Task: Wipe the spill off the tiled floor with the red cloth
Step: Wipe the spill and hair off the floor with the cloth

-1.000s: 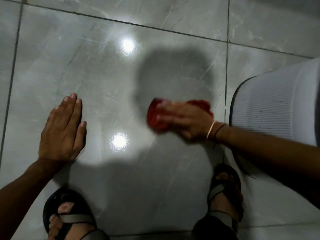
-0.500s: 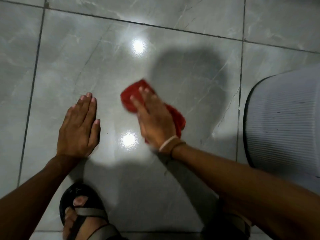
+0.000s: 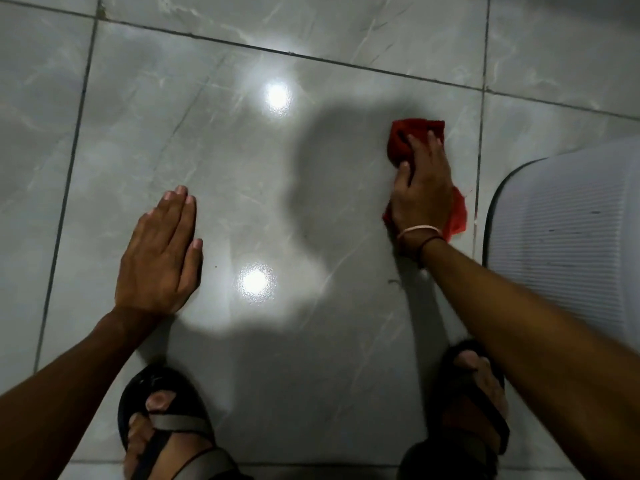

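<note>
The red cloth point(image 3: 408, 136) lies crumpled on the glossy grey tiled floor point(image 3: 242, 188), near the right grout line. My right hand point(image 3: 422, 188) presses flat on top of it, fingers spread over the cloth, which sticks out beyond the fingertips and beside the wrist. My left hand point(image 3: 161, 254) rests palm down on the tile at the left, fingers together, holding nothing. I cannot make out a distinct spill on the shiny tile; a dark shadow covers the middle.
A white ribbed object with a dark rim point(image 3: 568, 230) stands at the right edge, close to the cloth. My two sandalled feet point(image 3: 162, 424) point(image 3: 474, 393) are planted at the bottom. Two bright light reflections point(image 3: 277, 95) point(image 3: 254, 280) glare off the tile.
My right hand has swept the red cloth from the middle of the tile, beside the left hand, over to the right near the grout line. The left hand stays put.
</note>
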